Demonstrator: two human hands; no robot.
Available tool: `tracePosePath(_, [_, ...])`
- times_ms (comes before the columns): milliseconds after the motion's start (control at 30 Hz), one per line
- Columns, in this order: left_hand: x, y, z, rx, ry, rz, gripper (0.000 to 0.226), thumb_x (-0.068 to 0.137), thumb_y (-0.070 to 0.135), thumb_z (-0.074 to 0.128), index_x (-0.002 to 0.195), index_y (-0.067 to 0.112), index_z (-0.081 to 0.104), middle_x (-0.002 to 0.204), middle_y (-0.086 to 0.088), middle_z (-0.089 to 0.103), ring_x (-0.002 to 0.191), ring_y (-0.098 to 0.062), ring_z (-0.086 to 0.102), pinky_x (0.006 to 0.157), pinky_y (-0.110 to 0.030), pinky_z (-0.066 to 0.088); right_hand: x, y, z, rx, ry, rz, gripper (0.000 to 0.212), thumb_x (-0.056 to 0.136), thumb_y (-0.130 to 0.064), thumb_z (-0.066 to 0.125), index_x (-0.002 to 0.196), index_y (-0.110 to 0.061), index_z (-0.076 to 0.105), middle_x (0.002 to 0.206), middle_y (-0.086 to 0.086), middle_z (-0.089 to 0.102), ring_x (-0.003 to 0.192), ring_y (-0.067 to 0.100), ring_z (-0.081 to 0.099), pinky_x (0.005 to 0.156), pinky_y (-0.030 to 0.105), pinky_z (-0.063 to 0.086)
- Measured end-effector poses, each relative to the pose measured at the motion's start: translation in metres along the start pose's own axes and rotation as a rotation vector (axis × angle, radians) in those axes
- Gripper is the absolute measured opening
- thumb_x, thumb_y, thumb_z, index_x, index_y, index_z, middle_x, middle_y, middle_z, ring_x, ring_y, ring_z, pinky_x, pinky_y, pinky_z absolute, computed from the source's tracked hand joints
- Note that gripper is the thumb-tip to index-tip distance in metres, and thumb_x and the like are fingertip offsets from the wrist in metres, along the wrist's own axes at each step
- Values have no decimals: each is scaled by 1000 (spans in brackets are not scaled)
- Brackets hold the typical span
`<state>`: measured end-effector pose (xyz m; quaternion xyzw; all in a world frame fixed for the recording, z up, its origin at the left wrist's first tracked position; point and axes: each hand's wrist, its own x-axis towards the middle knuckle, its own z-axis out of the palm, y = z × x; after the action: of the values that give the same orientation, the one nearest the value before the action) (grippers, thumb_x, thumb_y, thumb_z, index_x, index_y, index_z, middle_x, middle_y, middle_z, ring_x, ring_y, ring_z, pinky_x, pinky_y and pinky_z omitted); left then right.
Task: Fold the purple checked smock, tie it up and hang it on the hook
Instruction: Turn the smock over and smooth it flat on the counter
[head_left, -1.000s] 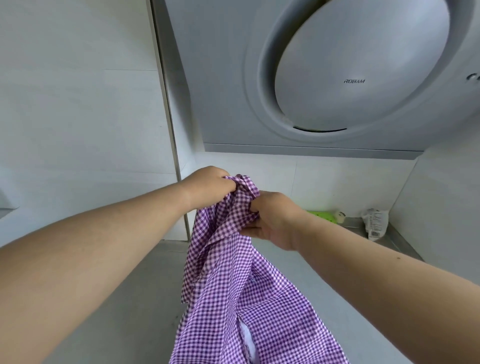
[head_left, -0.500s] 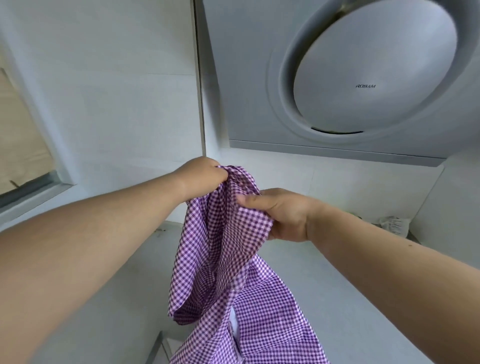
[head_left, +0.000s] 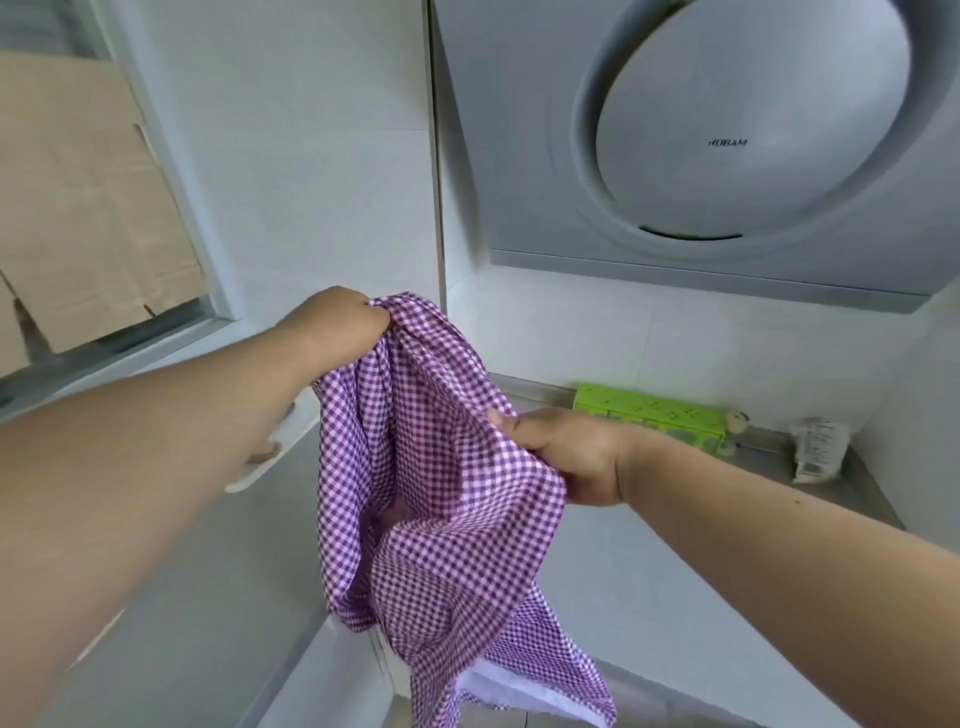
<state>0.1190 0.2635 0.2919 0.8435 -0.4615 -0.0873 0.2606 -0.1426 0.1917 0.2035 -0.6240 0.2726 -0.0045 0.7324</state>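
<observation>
The purple checked smock (head_left: 436, 493) hangs in loose folds in front of me, its white lining showing at the bottom. My left hand (head_left: 337, 327) grips a bunched top corner of it, held high near the wall. Lower and to the right, my right hand (head_left: 566, 452) pinches another edge of the cloth between thumb and fingers. The fabric sags between the two hands. No hook is visible.
A grey range hood (head_left: 727, 156) juts out at the upper right. On the steel counter (head_left: 831, 483) lie a green box (head_left: 649, 415) and a white packet (head_left: 818, 449). A window (head_left: 78, 208) covered with cardboard is at left, with a white ledge (head_left: 270, 462) below it.
The two hands have moved apart, the right one lower and to the right, spreading the smock. The view has swung left, bringing in the window.
</observation>
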Motion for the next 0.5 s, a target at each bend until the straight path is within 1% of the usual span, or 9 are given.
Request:
tracePosePath(67, [-8, -11, -7, 31, 24, -43, 29, 96, 30, 47, 79, 8, 56, 82, -14, 57, 70, -26, 53, 65, -37, 38, -15, 3, -7, -82, -81, 31, 49, 87, -47, 69, 118, -9, 70, 108, 1, 79, 97, 16, 74, 87, 30, 57])
tracePosePath(100, [-10, -15, -10, 42, 28, -60, 31, 96, 30, 47, 78, 7, 56, 83, -15, 59, 70, -27, 55, 65, -36, 39, -20, 6, -15, -137, -142, 52, 36, 86, -45, 71, 105, -14, 73, 93, -4, 77, 79, 10, 71, 75, 25, 55])
tracePosePath(133, [-13, -19, -13, 54, 26, -76, 32, 96, 31, 47, 79, 6, 59, 85, -17, 62, 71, -27, 56, 65, -35, 40, -26, 9, -21, -176, -200, 71, 28, 85, -45, 74, 96, -19, 75, 86, -6, 75, 71, 8, 66, 71, 23, 52])
tracePosePath(200, [-14, -24, -17, 81, 11, -100, 37, 96, 30, 48, 87, 0, 65, 93, -22, 69, 73, -28, 59, 65, -35, 42, -28, 20, -35, -222, -142, 73, 28, 90, -44, 71, 102, -19, 78, 98, -4, 77, 84, 11, 70, 87, 28, 53])
tracePosePath(267, [-16, -23, -16, 92, -11, -103, 42, 97, 30, 48, 97, -6, 69, 99, -23, 70, 77, -29, 62, 67, -35, 44, -29, 30, -46, -176, 64, 54, 41, 98, -43, 61, 119, -11, 73, 116, 3, 78, 106, 16, 71, 108, 38, 49])
tracePosePath(300, [-16, -22, -15, 94, -20, -96, 42, 97, 30, 48, 100, -6, 69, 99, -23, 71, 80, -30, 63, 68, -35, 46, -30, 35, -52, -132, 145, 40, 49, 97, -48, 61, 125, -8, 70, 120, 6, 77, 112, 20, 71, 113, 44, 46])
tracePosePath(400, [-15, -14, -9, 109, -57, -70, 39, 99, 30, 48, 99, -1, 71, 97, -20, 71, 83, -29, 66, 69, -34, 47, -42, 43, -68, -135, 198, -23, 78, 80, -64, 77, 135, -10, 63, 129, 9, 73, 121, 29, 69, 113, 53, 47])
tracePosePath(467, [-12, -8, -4, 120, -83, -38, 36, 100, 29, 48, 96, 1, 70, 95, -17, 70, 83, -28, 65, 67, -33, 46, -54, 42, -74, -188, 129, 41, 85, 73, -64, 83, 137, -12, 61, 131, 6, 73, 122, 26, 69, 111, 49, 48])
tracePosePath(500, [-10, -5, -1, 123, -93, -25, 34, 100, 28, 48, 94, 2, 69, 94, -16, 69, 83, -28, 65, 66, -33, 45, -59, 42, -76, -233, 84, 92, 80, 74, -60, 82, 135, -12, 62, 126, 3, 75, 117, 22, 71, 105, 42, 51])
